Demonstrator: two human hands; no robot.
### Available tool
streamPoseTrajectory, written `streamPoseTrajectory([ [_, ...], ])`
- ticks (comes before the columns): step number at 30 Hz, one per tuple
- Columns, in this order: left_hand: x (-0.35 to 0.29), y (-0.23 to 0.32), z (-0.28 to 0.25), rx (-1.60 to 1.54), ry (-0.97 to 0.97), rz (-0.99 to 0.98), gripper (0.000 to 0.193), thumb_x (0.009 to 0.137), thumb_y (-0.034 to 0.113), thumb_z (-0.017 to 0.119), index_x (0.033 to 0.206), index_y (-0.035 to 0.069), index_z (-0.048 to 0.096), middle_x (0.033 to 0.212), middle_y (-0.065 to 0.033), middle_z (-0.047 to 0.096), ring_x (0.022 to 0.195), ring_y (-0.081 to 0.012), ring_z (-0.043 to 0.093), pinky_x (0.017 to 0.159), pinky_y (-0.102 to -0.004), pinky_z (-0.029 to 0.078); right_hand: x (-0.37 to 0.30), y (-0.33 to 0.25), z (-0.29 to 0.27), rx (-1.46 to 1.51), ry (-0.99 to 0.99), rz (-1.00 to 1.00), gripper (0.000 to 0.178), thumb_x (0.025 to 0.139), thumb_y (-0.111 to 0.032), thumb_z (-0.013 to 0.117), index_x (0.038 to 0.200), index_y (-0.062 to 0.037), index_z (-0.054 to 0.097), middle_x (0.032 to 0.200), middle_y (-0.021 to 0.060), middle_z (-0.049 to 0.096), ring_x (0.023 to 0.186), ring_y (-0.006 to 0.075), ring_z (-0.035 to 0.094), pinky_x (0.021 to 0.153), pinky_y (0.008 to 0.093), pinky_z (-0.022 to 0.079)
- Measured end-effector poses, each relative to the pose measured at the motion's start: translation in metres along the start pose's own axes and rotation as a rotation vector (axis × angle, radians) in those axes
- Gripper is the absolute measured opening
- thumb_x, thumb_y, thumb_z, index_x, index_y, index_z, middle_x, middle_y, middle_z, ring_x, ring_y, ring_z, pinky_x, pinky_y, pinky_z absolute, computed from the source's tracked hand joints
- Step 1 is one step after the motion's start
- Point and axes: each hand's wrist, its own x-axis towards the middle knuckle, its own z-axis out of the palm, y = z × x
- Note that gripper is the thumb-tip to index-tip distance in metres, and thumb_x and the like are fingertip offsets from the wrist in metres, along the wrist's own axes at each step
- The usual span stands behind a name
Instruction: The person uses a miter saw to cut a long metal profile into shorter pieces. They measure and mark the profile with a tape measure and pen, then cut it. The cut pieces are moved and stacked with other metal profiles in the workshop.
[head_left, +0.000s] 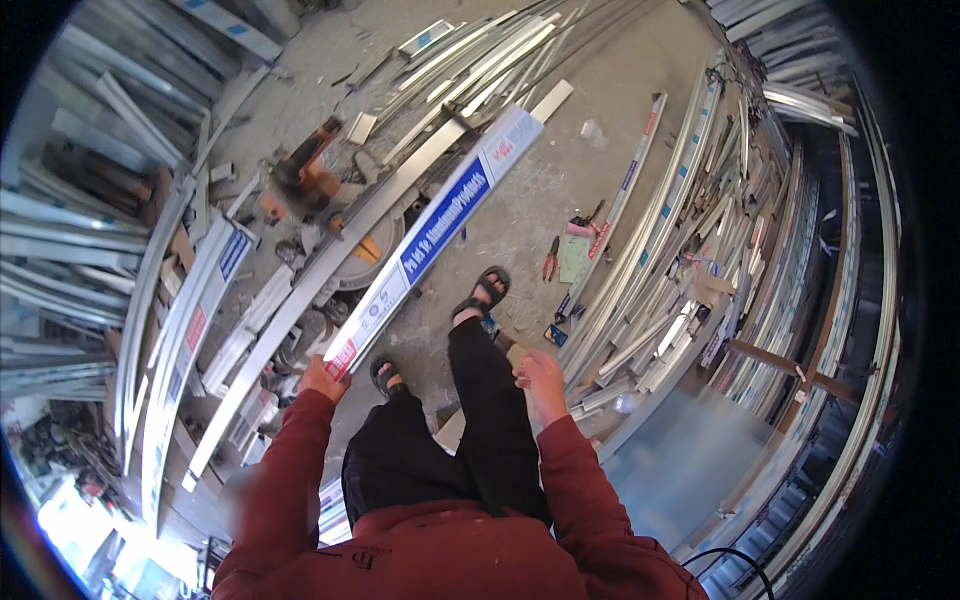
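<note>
My left hand (325, 378) is closed on the near end of a long aluminium profile (405, 268) wrapped in white and blue printed film. The profile slants up and away to the right, in front of an orange and black mitre saw (305, 180). A second, bare metal bar (300, 292) runs alongside it over the saw's base. My right hand (543, 385) is by my right thigh with its fingers curled. Whatever it may hold is too small to make out.
Red-handled pliers (551, 262) lie on the floor beside a green sheet (574, 258). Many long profiles (640, 270) lie bundled on the right. Wrapped profiles (185, 350) lean at the left, and loose bars (490, 60) lie beyond the saw. Offcuts surround the saw.
</note>
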Motion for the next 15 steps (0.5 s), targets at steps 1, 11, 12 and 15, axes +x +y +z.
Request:
streamPoseTrajectory([
  [1,0.007,0.031,-0.008,0.018,-0.013,-0.026,0.07,0.068,0.04,0.082,0.118,0.004,0.048,0.109,-0.024,0.065,0.105,-0.0412,0.062,0.088,-0.0475,0.05,0.006,-0.005,-0.014,0.02,0.024,0.007,0.037,0.093,-0.018,0.06,0.125,0.0004,0.056,0.098,0.0064,0.064,0.078,0.0144,0.064,0.063,0.0266,0.05],
  [11,0.134,0.295,-0.015,0.013,-0.056,0.092,0.075,0.068,0.039,0.082,0.119,-0.001,0.044,0.112,-0.0273,0.063,0.108,-0.0419,0.061,0.091,-0.0457,0.049,0.196,-0.072,-0.149,-0.183,0.112,0.024,0.029,0.087,-0.021,0.065,0.106,0.0015,0.068,0.088,0.0092,0.069,0.078,0.0153,0.065,0.07,0.0288,0.052],
  [12,0.149,0.315,-0.006,0.021,-0.048,0.102,0.076,0.068,0.038,0.082,0.12,-0.001,0.044,0.112,-0.027,0.063,0.108,-0.0416,0.061,0.092,-0.0453,0.049,0.218,-0.074,-0.168,-0.235,0.138,-0.016,0.029,0.087,-0.021,0.065,0.104,0.0018,0.068,0.089,0.0104,0.07,0.078,0.0167,0.066,0.072,0.0299,0.052],
  [15,0.174,0.399,-0.007,0.0,-0.072,0.119,0.074,0.068,0.035,0.083,0.119,-0.002,0.044,0.105,-0.0248,0.064,0.103,-0.0407,0.062,0.09,-0.0437,0.049,0.276,-0.106,-0.218,-0.231,0.19,-0.011,0.03,0.085,-0.021,0.065,0.102,0.0023,0.07,0.091,0.0153,0.072,0.083,0.0229,0.068,0.077,0.0339,0.052],
])
